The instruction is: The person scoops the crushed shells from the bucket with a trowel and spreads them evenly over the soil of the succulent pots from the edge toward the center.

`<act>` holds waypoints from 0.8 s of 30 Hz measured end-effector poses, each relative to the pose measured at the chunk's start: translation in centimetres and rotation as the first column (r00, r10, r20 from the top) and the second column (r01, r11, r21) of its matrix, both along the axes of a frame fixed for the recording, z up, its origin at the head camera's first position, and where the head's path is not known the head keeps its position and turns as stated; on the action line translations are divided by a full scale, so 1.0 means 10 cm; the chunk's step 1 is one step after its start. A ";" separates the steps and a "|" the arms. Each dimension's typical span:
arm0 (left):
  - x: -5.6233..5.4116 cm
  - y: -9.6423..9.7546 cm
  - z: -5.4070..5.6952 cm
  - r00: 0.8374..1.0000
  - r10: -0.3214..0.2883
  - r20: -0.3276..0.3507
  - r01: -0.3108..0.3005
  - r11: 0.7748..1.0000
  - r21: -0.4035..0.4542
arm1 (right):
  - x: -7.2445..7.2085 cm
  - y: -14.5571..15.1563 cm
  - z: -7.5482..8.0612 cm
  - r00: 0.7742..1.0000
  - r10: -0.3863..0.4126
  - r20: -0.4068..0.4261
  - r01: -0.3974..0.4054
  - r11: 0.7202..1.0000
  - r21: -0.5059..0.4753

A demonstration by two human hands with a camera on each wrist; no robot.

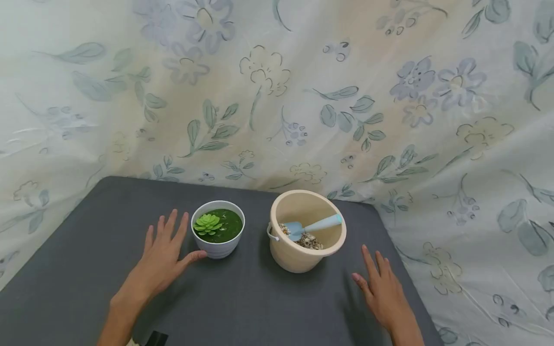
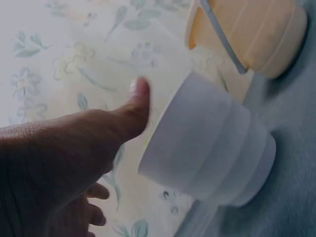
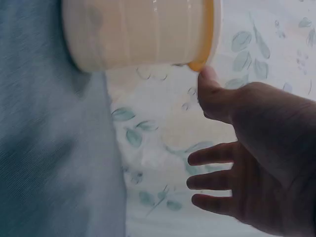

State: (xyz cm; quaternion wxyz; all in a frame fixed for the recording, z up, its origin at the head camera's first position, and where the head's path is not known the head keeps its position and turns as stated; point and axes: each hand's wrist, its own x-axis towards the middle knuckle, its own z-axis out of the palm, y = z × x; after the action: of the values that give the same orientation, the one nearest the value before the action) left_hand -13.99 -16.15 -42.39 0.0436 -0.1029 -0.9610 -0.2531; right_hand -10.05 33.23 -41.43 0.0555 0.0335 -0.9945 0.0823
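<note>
Left hand is spread in the head view, thumb held away from the fingers, just beside the white pot and holding nothing. I see a green succulent in that pot, off to one side of its dark green fill. Right of the pot stands the cream bucket, with a blue trowel leaning inside over the speckled grains. Both vessels sit upright on the dark bench. My right hand is near the bucket, fingers slightly apart, gripping nothing.

On the left wrist, I find the thumb raised beside the pot with a gap between them. For a steady hold, I judge, thumb and fingers should straddle the wall below the rim, press evenly and keep it level, clear of the succulent.

Through the right wrist camera, the thumb overlaps the bucket's rim, though the head view shows them apart; three fingers point forward, separated. I would bring this hand in from the side, low enough to miss the trowel's handle, since a knock there could tip it out.
</note>
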 end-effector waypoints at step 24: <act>-0.10 1.61 0.29 0.939 -0.245 -0.243 0.262 0.964 0.039 | -0.89 -0.67 0.59 0.894 0.439 -0.092 -0.413 0.885 0.213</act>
State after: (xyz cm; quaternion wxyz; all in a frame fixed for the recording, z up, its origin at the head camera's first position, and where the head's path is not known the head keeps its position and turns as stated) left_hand -14.98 -0.03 -39.45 0.1281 -0.2536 -0.9182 -0.2761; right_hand -18.93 26.51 -35.52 0.1010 0.2622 -0.9597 -0.0042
